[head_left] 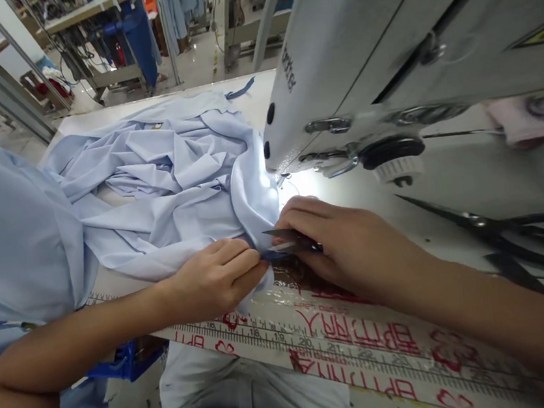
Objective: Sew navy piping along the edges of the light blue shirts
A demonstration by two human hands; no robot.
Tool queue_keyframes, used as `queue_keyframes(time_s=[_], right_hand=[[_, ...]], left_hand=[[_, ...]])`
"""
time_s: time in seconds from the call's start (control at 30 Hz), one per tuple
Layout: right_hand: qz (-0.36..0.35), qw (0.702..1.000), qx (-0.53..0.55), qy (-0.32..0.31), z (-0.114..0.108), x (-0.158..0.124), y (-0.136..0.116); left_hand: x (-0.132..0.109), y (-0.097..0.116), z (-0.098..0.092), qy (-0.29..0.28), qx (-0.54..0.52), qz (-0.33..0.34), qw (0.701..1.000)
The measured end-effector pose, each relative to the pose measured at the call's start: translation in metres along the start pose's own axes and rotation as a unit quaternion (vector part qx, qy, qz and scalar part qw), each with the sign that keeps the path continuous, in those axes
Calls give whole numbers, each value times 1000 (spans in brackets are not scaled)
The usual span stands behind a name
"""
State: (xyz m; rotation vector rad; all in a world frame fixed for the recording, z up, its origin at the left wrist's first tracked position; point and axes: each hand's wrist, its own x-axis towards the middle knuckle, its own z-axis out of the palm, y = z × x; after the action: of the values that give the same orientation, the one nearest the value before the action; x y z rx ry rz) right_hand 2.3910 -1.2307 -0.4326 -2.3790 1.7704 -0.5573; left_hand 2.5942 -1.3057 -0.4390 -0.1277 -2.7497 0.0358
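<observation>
A crumpled light blue garment (pixel 161 177) lies bunched across the sewing table, and a fold of it (pixel 254 196) runs up to the sewing machine's head. My left hand (pixel 216 279) pinches the garment's edge between fingers and thumb. My right hand (pixel 343 248) is shut around small black-handled thread snips (pixel 288 240). Their pointed metal blades reach the fabric at my left fingertips, and a narrow dark blue strip (pixel 270 255) shows there. The hands hide the exact cutting spot.
The sewing machine (pixel 359 69) fills the upper right, with large black scissors (pixel 496 237) on the table beside it. A printed measuring tape (pixel 347 346) runs along the table's front edge. A blue plastic object (pixel 123 362) sits below the table, and other workstations stand behind.
</observation>
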Motion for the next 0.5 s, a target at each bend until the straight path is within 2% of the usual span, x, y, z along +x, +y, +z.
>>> queue_keyframes(time_s=[0.13, 0.2, 0.4, 0.5], right_hand=[[7, 998, -5, -61, -6, -1, 2], [2, 998, 0, -69, -10, -1, 1], [-7, 999, 10, -35, -5, 11, -7], [-2, 1000, -6, 3, -1, 13, -2]], left_hand=[[-1, -1, 1, -4, -13, -4, 1000], [-1, -1, 1, -7, -14, -6, 1000], [1, 1, 2, -6, -5, -14, 1000], [1, 2, 2, -4, 7, 2, 1000]])
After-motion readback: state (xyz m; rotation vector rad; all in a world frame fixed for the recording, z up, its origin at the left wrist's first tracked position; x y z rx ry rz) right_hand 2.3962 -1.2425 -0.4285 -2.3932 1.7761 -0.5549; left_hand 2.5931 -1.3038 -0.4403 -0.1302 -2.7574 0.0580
